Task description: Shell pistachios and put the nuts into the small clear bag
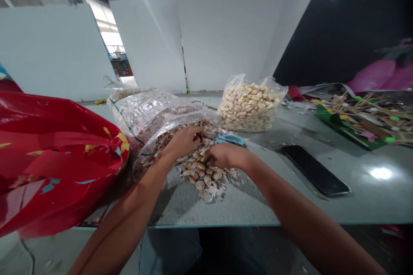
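A pile of unpeeled garlic cloves [200, 175] lies on the table in front of me, with loose skins around it. My left hand [187, 141] is over the pile's far left side, at the mouth of a clear plastic bag [167, 131] full of brown skins. Its fingers are curled; whatever they hold is too small to make out. At the right side of the pile, my right hand [224, 155] reaches down among the cloves with bent fingers, their tips partly hidden. Blue-handled scissors [230, 139] lie just beyond it, their blades mostly hidden.
A clear bag of peeled garlic cloves [248, 107] stands behind the scissors. To the right lies a black phone [314, 169]. A large red plastic bag [58, 150] bulges over the left edge. Sticks and coloured scraps [368, 116] cover the far right.
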A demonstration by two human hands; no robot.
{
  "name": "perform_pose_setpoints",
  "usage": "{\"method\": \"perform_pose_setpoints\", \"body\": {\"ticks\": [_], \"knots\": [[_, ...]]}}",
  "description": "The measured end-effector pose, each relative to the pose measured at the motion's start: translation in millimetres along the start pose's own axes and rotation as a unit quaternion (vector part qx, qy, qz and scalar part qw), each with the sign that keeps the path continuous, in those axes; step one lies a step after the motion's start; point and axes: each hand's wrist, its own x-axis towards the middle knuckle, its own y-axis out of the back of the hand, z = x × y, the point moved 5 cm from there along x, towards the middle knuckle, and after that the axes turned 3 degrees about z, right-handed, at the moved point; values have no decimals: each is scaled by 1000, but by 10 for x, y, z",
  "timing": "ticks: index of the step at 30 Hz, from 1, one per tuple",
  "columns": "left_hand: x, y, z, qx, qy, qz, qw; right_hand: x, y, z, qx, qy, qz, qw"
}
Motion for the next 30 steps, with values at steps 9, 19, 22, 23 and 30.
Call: {"method": "perform_pose_setpoints", "body": {"ticks": [9,19,22,23,30], "knots": [[-9,-144,-82,-21,-48,-41,998,-130,-29,106,-31,29,49,998],[-33,-212,-60,-3,-20,-61,998,-54,107,425,-1,-39,136,990],[-36,-228,-75,33,-12,-56,998,12,-36,415,8,-14,88,996],[-38,-231,-75,43,-15,-50,998,23,-57,415,12,-7,87,996],[-57,-331,-84,-16,-55,-42,998,53,-92,447,13,-13,96,995]]}}
